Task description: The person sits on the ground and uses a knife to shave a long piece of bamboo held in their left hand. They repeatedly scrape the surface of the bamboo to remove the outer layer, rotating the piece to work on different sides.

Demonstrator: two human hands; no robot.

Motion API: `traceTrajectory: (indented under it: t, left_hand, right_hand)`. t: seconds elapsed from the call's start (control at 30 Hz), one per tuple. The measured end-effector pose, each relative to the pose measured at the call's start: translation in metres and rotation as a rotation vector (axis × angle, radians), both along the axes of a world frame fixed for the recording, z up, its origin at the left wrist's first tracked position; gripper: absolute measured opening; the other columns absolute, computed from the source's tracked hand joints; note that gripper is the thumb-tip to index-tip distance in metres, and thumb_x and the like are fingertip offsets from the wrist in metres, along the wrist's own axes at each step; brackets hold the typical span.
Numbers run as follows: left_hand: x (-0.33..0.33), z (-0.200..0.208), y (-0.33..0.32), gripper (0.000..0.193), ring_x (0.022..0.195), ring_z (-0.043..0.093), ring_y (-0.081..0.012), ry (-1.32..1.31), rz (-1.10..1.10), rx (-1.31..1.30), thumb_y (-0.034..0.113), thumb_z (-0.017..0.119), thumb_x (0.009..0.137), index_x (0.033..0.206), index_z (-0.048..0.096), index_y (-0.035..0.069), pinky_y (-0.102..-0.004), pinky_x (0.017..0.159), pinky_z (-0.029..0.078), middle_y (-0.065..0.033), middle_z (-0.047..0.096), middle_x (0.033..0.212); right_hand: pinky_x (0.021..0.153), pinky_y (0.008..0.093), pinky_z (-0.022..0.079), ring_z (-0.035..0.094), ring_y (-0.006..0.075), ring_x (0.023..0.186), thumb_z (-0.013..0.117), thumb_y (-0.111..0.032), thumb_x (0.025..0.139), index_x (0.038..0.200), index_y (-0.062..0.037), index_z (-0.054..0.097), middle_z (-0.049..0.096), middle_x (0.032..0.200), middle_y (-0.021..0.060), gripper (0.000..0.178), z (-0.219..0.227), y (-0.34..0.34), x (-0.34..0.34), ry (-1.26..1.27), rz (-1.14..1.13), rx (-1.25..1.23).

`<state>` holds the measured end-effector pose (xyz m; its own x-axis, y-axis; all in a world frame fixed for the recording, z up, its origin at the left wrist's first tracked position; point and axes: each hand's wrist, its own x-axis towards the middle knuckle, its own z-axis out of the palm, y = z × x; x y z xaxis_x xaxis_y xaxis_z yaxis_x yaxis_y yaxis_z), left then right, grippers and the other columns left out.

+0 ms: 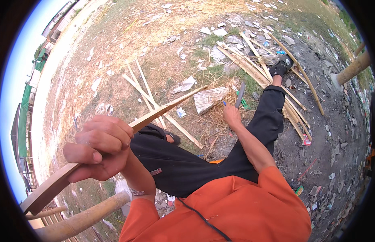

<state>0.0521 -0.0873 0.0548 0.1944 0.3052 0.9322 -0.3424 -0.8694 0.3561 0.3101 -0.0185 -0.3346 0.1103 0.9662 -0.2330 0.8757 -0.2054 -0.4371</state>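
My left hand (102,145), raised at the left, is closed around a long split bamboo strip (155,116). The strip slants from the lower left up to a narrow far end above a pale wooden block (207,100) on the ground. My right hand (232,115), beyond my lap and beside the block, is wrapped round the handle of a knife (240,95). Its dark grey blade points away from me. A small blue bit shows by the fingers; I cannot make out what it is. Wood shavings (213,119) lie around the block.
Crossed bamboo strips (145,93) lie ahead on the left, and a larger pile (254,66) lies by my right foot. A curved stick (304,74) is farther right. Bamboo poles (84,215) (354,69) stand at lower left and far right. Broken pieces and litter cover the ground.
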Motion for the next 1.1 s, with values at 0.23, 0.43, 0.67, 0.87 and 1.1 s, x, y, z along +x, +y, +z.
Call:
traceTrajectory:
  t: [0.23,0.43,0.67,0.87,1.1]
  left_hand:
    - [-0.018,0.0,0.0,0.042,0.032,0.039,-0.0123,0.028,0.057,0.0,0.05,0.029,0.097,0.087,0.041,0.01,-0.027,0.031,0.041,-0.0024,0.042,0.049]
    - [-0.01,0.003,-0.006,0.042,0.033,0.035,-0.0086,0.052,-0.053,-0.028,0.05,0.037,0.096,0.085,0.048,0.011,-0.0221,0.031,0.031,0.0001,0.039,0.048]
    - [-0.005,0.002,-0.006,0.043,0.032,0.037,-0.0081,0.076,-0.061,0.007,0.049,0.038,0.096,0.086,0.049,0.009,-0.0212,0.03,0.034,-0.0003,0.04,0.048]
    - [0.005,0.002,-0.006,0.044,0.032,0.04,-0.009,0.109,-0.128,0.03,0.048,0.036,0.097,0.086,0.049,0.008,-0.0226,0.029,0.036,-0.0012,0.042,0.048]
    - [0.019,0.0,-0.008,0.043,0.031,0.04,-0.0099,0.117,-0.162,0.04,0.047,0.036,0.097,0.085,0.047,0.007,-0.0231,0.029,0.038,-0.0019,0.043,0.047]
  right_hand:
    - [0.05,0.0493,0.041,0.057,0.0403,0.053,0.049,-0.017,0.093,0.091,0.0007,0.046,0.054,0.058,0.0231,0.018,0.188,-0.055,-0.057,0.575,0.293,0.278]
    - [0.048,0.0468,0.04,0.055,0.039,0.051,0.054,-0.01,0.089,0.091,-0.0006,0.047,0.051,0.054,0.0199,0.011,0.239,-0.093,-0.084,0.654,0.41,0.469]
    - [0.049,0.048,0.042,0.057,0.039,0.052,0.053,-0.012,0.089,0.091,-0.0016,0.047,0.054,0.055,0.0196,0.012,0.222,-0.087,-0.083,0.571,0.344,0.476]
    - [0.049,0.0487,0.044,0.058,0.0389,0.054,0.053,-0.012,0.089,0.092,-0.0019,0.047,0.055,0.057,0.0192,0.013,0.19,-0.066,-0.073,0.348,0.254,0.332]
    - [0.049,0.0482,0.045,0.058,0.039,0.054,0.051,-0.018,0.091,0.089,-0.0031,0.046,0.055,0.056,0.0203,0.016,0.181,-0.082,-0.079,0.581,0.312,0.664]
